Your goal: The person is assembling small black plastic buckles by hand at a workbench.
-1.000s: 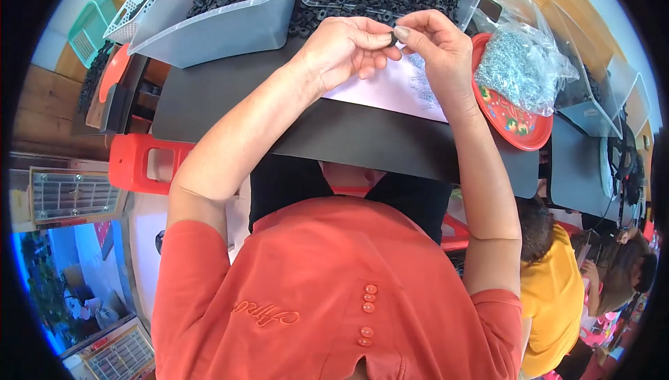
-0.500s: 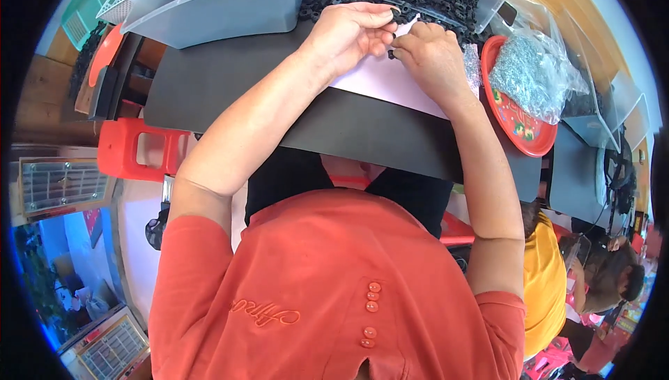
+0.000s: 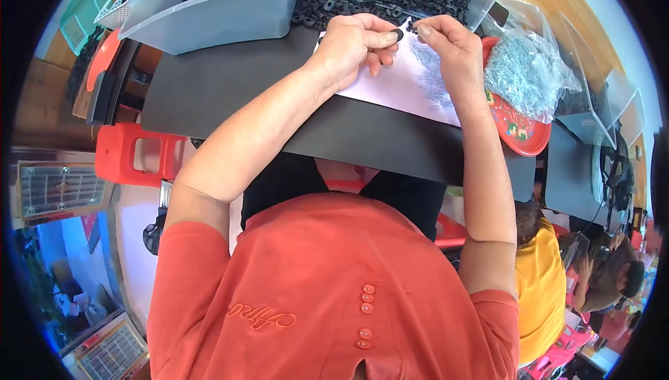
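Observation:
My left hand (image 3: 353,47) pinches a small black plastic part (image 3: 398,34) between thumb and forefinger, above a pale sheet (image 3: 380,93). Just to its right, my right hand (image 3: 454,49) has thumb and forefinger pressed together. A dark speck shows at those fingertips, too small to name. Tiny bluish-silver bits (image 3: 433,77) lie scattered over the sheet, partly hidden by my right hand. Beyond both hands, loose black parts (image 3: 317,12) are heaped on the dark table (image 3: 230,87).
Clear plastic bins (image 3: 209,28) full of black parts stand at the back. On the right, a red tray (image 3: 526,144) bears a bag of shiny bluish bits (image 3: 526,73). A red stool (image 3: 111,153) stands at left; a person in yellow (image 3: 540,289) sits at right.
My right hand has moved slightly up and right, away from the left, uncovering the bits on the sheet. My left hand has shifted slightly down, and the black part in it now shows.

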Motion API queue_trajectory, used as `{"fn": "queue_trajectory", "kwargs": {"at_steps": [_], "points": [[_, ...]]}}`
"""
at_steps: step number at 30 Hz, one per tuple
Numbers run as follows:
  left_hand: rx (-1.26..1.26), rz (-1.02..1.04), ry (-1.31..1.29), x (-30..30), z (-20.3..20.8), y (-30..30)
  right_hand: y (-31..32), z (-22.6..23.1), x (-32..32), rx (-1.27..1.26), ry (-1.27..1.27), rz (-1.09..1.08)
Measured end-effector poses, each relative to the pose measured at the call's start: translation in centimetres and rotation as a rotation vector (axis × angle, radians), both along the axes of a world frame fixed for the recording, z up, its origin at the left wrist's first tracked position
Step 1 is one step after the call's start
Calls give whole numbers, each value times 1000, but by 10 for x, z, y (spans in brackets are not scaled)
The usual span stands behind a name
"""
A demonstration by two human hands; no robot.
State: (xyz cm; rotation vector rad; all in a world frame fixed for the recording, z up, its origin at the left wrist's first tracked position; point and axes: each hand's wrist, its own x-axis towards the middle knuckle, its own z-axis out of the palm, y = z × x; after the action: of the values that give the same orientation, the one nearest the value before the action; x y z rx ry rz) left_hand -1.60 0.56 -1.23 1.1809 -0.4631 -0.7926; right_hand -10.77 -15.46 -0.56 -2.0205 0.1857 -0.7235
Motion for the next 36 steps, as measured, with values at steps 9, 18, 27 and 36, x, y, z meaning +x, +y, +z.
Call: {"fn": "queue_trajectory", "kwargs": {"at_steps": [9, 18, 27, 36], "points": [[-5, 20, -58, -9, 1, -5, 3, -3, 0, 153, 11, 103], [77, 76, -73, -21, 4, -2, 22, -5, -2, -47, 68, -25], [118, 121, -136, -24, 7, -5, 12, -8, 0, -36, 32, 34], [108, 78, -75, -19, -2, -7, 9, -11, 2, 19, 79, 77]]}}
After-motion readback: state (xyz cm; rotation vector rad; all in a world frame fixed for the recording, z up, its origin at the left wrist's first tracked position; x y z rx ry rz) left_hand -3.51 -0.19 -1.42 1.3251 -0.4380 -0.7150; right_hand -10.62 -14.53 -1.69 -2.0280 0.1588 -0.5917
